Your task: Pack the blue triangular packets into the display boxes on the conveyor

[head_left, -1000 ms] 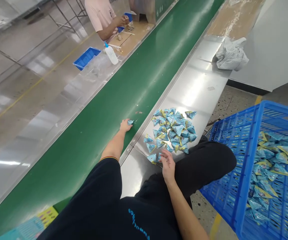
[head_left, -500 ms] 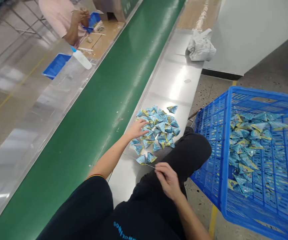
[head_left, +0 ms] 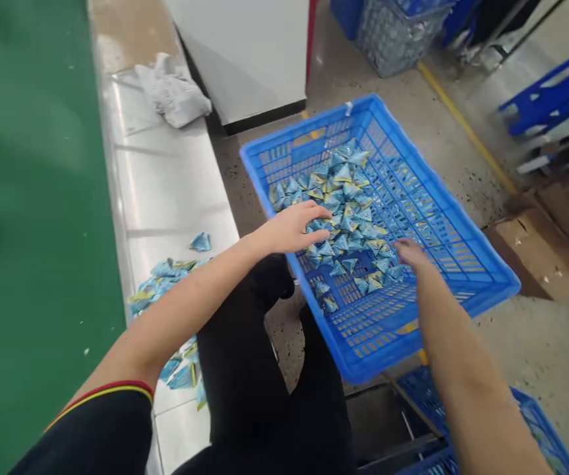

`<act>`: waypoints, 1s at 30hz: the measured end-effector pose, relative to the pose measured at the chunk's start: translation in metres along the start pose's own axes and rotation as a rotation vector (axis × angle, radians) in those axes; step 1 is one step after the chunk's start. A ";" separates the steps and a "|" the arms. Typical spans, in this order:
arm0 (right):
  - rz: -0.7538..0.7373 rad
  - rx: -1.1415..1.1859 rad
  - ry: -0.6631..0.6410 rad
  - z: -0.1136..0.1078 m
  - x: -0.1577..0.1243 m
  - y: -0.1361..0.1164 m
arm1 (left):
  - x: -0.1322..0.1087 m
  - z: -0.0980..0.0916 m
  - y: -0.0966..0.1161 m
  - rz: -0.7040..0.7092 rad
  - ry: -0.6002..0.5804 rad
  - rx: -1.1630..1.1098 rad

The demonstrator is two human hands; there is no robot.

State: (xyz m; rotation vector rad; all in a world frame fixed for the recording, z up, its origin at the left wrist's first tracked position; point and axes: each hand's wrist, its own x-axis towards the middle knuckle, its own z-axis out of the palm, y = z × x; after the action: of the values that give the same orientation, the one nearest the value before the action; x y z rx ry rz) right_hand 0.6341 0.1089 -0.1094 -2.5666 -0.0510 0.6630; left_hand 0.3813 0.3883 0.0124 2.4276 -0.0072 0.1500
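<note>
A blue plastic crate (head_left: pixel 442 191) stands to the right of the bench with a heap of small pyramid-shaped packets (head_left: pixel 348 191), light blue and yellow, inside it. My left hand (head_left: pixel 299 227) reaches over the crate's near left rim, just above the packets. Its fingers and thumb are apart, and no packet shows between them. Over the right part of the heap is my right hand (head_left: pixel 411 254), blurred, its fingertips partly hidden, so I cannot tell whether it grips anything. More packets (head_left: pixel 160 280) lie on the metal bench (head_left: pixel 170 178), partly covered by my left forearm.
A green conveyor belt (head_left: pixel 37 231) runs along the left of the bench. A crumpled white bag (head_left: pixel 173 92) lies at the bench's far end, beside a white cabinet (head_left: pixel 249 53). Cardboard boxes (head_left: pixel 541 244) are on the floor at right. Another blue crate (head_left: pixel 546 422) sits low at bottom right.
The view has swung right toward the crate. My left hand has left the packets on the bench and my right hand has left my lap; both are now over the crate.
</note>
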 end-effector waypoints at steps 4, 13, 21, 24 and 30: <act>0.228 0.023 -0.057 0.065 0.041 0.060 | 0.099 0.106 -0.064 -0.362 -0.377 0.235; 0.413 0.106 0.097 0.124 0.102 0.112 | 0.116 0.232 -0.137 -1.061 -0.213 0.105; 0.434 0.119 0.108 0.148 0.107 0.095 | 0.108 0.296 -0.126 -1.093 -0.273 -0.074; 0.314 0.112 0.095 0.165 0.093 0.084 | 0.100 0.313 -0.103 -1.075 -0.268 -0.112; 0.135 0.116 0.048 0.178 0.081 0.081 | 0.084 0.324 -0.085 -1.228 -0.144 -0.195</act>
State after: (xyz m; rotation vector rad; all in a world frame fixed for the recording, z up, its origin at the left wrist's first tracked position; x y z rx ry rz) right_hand 0.6162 0.1291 -0.3191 -2.4883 0.1731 0.6346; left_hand 0.5030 0.2452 -0.2775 1.8530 1.2823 -0.5467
